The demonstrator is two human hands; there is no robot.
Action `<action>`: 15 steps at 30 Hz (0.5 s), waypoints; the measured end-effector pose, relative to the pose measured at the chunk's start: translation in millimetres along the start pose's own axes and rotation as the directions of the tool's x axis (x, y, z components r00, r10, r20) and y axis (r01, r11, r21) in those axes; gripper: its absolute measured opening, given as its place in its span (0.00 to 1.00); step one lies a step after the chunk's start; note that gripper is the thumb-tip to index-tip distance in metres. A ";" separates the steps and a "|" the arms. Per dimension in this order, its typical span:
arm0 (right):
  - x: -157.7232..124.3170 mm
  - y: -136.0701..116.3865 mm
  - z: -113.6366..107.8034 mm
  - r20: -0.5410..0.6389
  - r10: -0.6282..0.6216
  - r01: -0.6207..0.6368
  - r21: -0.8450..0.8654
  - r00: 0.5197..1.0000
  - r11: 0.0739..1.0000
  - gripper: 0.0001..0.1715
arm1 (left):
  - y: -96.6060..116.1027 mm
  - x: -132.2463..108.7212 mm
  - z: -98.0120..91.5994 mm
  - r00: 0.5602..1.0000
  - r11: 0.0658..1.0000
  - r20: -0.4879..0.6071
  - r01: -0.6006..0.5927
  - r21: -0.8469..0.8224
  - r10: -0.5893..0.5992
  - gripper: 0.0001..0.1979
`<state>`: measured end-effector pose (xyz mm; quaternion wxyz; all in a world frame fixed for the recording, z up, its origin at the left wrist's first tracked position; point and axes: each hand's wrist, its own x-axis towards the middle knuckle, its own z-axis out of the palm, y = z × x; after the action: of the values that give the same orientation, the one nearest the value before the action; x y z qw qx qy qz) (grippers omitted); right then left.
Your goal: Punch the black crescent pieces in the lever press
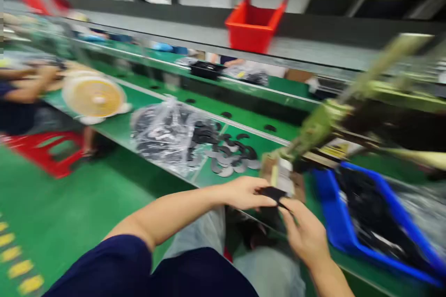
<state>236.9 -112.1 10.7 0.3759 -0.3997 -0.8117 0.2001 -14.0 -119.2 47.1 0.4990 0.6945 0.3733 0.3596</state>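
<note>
Dark blue shirt (pixel 202 276) cloth fills the bottom of the frame, with pale trousers (pixel 198 229) under it. From my far-off seat, I see both arms reach up to one small black piece (pixel 274 194), a bit right of the middle and below center. The left hand (pixel 247 192) pinches its left end between thumb and fingers. The right hand (pixel 308 229) has its fingertips touching the right end, but the blur is too strong for me to tell if they pinch it. Just above the black piece, I see the foot of a green machine (pixel 317 123), which leans up to the upper right. Left of that foot, black curved bits (pixel 232 153) lie in a loose pile on the green table (pixel 265 148), beside a clear plastic bag (pixel 160 134) with dark things inside. On the lower right, a blue bin (pixel 329 213) holds more dark stuff. I also see a round fan (pixel 95 97) at the left and a red bin (pixel 249 35) up top.
</note>
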 end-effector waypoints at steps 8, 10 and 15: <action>-7.7 -24.2 -30.9 0.225 0.523 -0.569 0.373 0.822 0.733 0.20 | -31.7 5.6 8.8 0.878 0.779 0.159 -0.474 0.411 0.451 0.15; -4.6 -11.2 -51.2 0.150 0.562 -0.575 0.351 0.813 0.739 0.21 | -42.4 8.5 7.1 0.897 0.766 0.107 -0.425 0.483 0.429 0.15; 28.3 60.9 -128.3 -0.172 0.641 -0.600 0.239 0.748 0.764 0.25 | -83.5 12.7 -7.3 0.966 0.772 -0.045 -0.177 0.611 0.256 0.13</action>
<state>354.9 -49.8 67.2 0.4168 -0.6354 -0.5594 0.3311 -27.8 -86.3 -29.7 0.1833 0.8311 0.4160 0.3203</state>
